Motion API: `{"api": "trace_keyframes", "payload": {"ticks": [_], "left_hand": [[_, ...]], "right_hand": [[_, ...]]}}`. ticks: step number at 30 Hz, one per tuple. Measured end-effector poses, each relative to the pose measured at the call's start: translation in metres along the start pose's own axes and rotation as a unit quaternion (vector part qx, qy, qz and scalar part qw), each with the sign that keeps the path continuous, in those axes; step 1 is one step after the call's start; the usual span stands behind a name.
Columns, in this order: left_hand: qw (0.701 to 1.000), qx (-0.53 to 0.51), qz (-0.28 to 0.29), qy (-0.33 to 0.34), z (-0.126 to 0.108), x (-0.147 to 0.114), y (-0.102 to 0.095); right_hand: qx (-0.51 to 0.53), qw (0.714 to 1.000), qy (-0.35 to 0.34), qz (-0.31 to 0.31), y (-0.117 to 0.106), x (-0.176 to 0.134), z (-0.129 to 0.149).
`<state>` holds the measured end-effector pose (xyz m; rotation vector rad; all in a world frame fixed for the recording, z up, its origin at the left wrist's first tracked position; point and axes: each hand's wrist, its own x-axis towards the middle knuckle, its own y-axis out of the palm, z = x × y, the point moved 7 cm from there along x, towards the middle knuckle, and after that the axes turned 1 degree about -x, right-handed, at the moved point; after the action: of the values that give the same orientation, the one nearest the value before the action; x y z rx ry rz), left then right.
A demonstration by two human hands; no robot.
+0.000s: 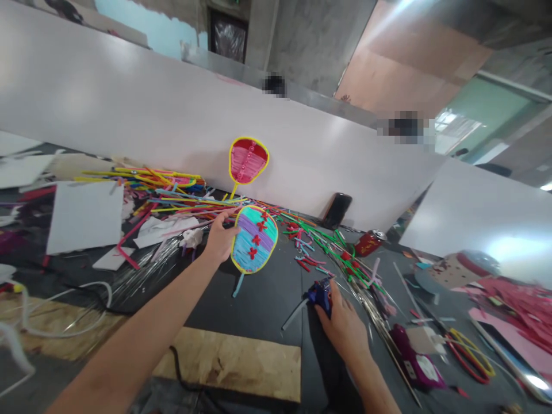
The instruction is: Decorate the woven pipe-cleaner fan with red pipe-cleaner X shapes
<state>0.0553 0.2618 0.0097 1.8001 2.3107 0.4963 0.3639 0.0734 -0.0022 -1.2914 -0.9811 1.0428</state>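
Note:
My left hand (222, 237) grips the left edge of a small fan-shaped craft piece (255, 253). It has a yellow rim, teal, purple and blue bands, a column of red crosses and a short blue handle pointing down. Lower right, my right hand (342, 322) is closed around a dark blue object (319, 296) with a pale grey strip sticking out to the left; its kind is unclear. Behind the fan, a second fan (249, 161) in pink and red with a yellow rim leans against the white partition.
Loose pipe cleaners (172, 179) and paper sheets (84, 218) cover the left. A phone (337, 210) leans on the partition (172, 115), near a red can (370, 242). Scissors (470, 356), another phone (513, 353) and pink strips (517, 310) lie right. A wooden board (241, 359) is in front.

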Motion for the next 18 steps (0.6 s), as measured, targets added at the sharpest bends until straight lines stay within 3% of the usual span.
{"api": "trace_keyframes", "payload": {"ticks": [5, 10, 15, 18], "left_hand": [[0.999, -0.011, -0.039, 0.01, 0.006, 0.023, -0.012], [0.997, 0.051, -0.048, 0.019, 0.015, 0.026, -0.023], [0.985, 0.157, -0.013, 0.068, -0.008, 0.014, -0.029], [0.971, 0.212, 0.018, 0.107, -0.024, -0.014, -0.025]], "right_hand": [[0.01, 1.0, -0.012, -0.014, 0.0, 0.0, 0.004], [0.022, 0.998, -0.051, -0.028, -0.004, 0.004, 0.002], [0.069, 0.989, -0.071, -0.108, -0.03, 0.017, -0.009], [0.116, 0.985, -0.05, -0.119, -0.042, 0.03, -0.014]]}}
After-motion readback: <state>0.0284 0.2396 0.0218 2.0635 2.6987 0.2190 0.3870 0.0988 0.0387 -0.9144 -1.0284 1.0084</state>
